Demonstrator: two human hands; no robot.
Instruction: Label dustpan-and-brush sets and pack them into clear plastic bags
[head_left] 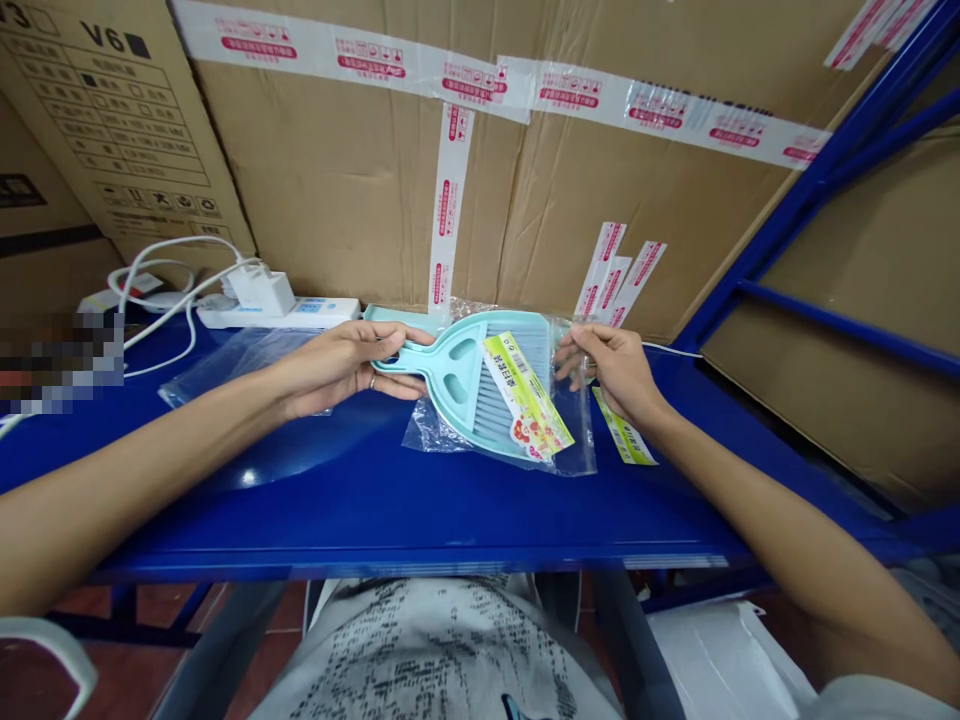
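My left hand (352, 365) is closed around the handle of a light teal dustpan (448, 412) with a matching hand brush (465, 378) nested in it. The brush's grey bristles face right. A clear plastic bag (582, 445) covers the pan end, and the handle sticks out at the left. On the pan lies a yellow-green and white label card (529, 395), tilted. With thumb and fingers pressed together, my right hand (611, 370) pinches the bag's right edge. Below that hand, a second label card (625, 430) rests on the blue table (420, 510).
Clear plastic wrapping (240, 375) lies at the left. Behind it are a white power strip (300, 313), plugged-in adapters (262, 290) and loose white cables. A teal flat piece (405, 316) shows behind the dustpan. Taped cardboard (337, 180) backs the table; a blue metal frame (780, 210) stands right.
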